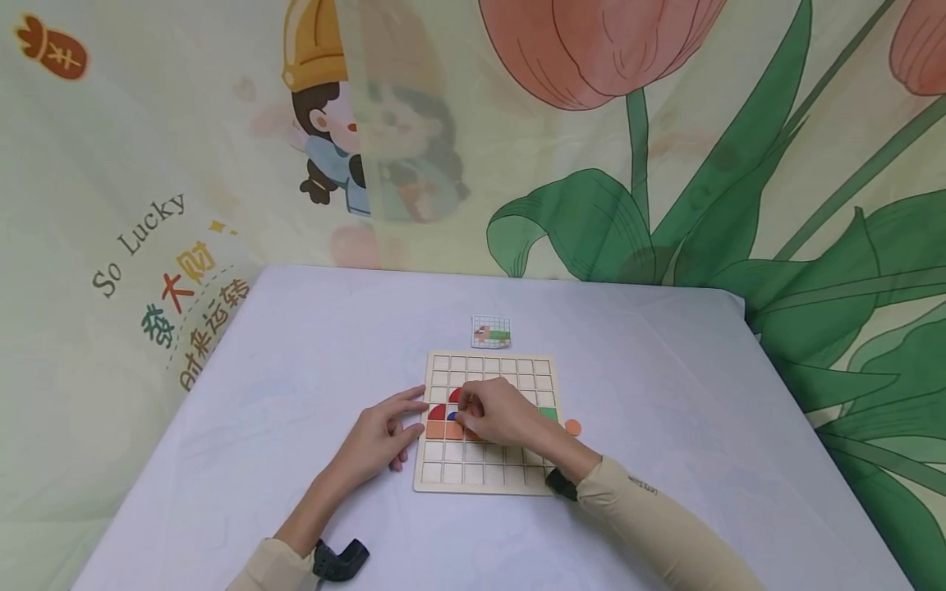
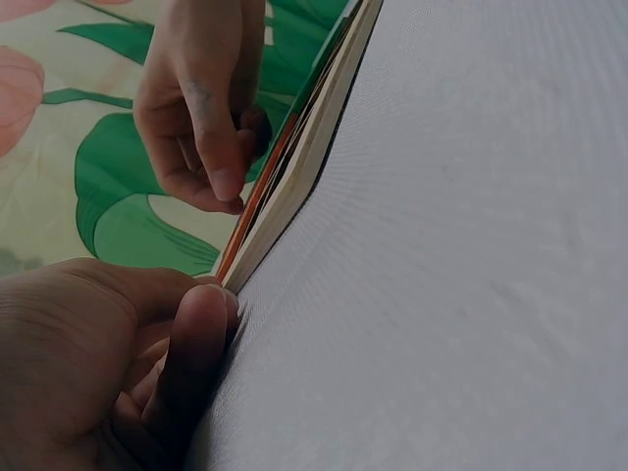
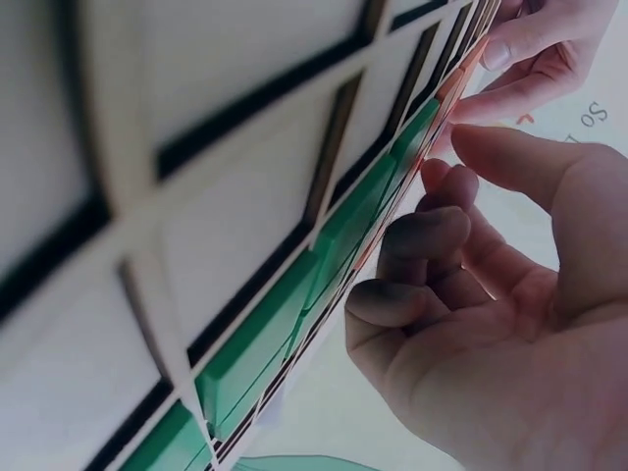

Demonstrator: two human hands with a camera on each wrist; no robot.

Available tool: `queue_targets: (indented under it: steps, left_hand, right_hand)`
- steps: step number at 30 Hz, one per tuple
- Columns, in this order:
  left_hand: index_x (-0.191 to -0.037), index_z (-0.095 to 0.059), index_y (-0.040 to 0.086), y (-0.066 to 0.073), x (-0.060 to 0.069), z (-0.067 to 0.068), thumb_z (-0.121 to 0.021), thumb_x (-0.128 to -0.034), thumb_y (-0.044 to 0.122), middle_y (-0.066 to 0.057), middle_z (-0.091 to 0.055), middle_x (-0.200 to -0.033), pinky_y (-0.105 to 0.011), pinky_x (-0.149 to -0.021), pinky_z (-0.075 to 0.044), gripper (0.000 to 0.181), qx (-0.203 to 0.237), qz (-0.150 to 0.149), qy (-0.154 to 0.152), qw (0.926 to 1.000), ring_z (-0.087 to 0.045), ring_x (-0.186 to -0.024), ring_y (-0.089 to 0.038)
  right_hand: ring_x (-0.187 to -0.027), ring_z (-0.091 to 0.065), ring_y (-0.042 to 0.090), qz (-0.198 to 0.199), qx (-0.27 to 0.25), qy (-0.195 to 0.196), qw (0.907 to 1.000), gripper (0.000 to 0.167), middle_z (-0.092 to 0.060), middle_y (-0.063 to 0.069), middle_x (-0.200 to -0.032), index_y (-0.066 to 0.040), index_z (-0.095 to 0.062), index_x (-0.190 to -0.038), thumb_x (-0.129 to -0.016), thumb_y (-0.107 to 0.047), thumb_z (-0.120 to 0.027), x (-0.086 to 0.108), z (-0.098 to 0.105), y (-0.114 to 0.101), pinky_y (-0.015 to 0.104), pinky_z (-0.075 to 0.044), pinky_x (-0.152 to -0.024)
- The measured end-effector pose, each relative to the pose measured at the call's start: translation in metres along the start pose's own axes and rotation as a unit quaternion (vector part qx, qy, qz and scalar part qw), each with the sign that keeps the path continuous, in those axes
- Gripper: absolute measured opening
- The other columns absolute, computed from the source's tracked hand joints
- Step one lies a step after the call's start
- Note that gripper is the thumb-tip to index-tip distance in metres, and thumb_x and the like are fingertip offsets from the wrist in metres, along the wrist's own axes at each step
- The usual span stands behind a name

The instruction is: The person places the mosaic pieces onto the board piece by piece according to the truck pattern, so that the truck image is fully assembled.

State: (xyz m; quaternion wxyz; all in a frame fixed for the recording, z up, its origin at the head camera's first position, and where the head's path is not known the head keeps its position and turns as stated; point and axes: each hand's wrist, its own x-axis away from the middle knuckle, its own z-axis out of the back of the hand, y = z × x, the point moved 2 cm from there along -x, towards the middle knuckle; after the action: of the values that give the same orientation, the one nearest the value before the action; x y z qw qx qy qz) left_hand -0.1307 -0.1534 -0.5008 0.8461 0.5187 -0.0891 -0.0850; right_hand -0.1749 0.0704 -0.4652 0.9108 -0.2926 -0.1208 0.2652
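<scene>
A wooden grid board lies flat on the table. My left hand is at its left edge, fingertips and thumb touching the rim, fingers loosely bent. Over the board's middle-left, my right hand has its fingers curled, thumb and fingertips at a small blue piece. They seem to pinch it, though the fingers partly cover it. Red curved pieces sit beside it, and orange pieces fill cells in the row below. Green pieces run along the board under the right hand, mostly hidden in the head view.
Beyond the board lies a small pattern card with a coloured grid picture. A loose orange round piece rests just off the board's right edge. White cloth covers the table, and a printed curtain hangs behind it.
</scene>
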Motion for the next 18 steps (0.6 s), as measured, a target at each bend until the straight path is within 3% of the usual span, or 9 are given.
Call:
queue_targets:
  steps: [9, 18]
  left_hand:
    - [-0.137, -0.071, 0.01, 0.001, 0.0, -0.001, -0.075, -0.0975, 0.008, 0.002, -0.054, -0.163, -0.028, -0.046, -0.055, 0.04, 0.0, 0.012, 0.002, 0.9999, -0.06, -0.046, -0.018]
    - [-0.137, -0.071, 0.01, 0.001, 0.001, -0.001, -0.076, -0.0968, 0.008, 0.002, -0.054, -0.162, -0.028, -0.045, -0.054, 0.041, -0.006, 0.013, 0.01, 0.9998, -0.059, -0.045, -0.017]
  right_hand:
    - [-0.061, -0.052, 0.006, -0.004, 0.0, 0.028, 0.9996, 0.007, -0.059, -0.009, -0.068, -0.016, -0.073, -0.099, -0.1, -0.023, -0.073, 0.012, 0.016, -0.001, 0.021, -0.044, -0.057]
    - [-0.061, -0.049, 0.008, -0.017, 0.024, 0.051, 0.9982, 0.007, -0.057, -0.008, -0.069, -0.015, -0.074, -0.103, -0.099, -0.021, -0.074, 0.031, 0.033, 0.009, 0.021, -0.042, -0.056]
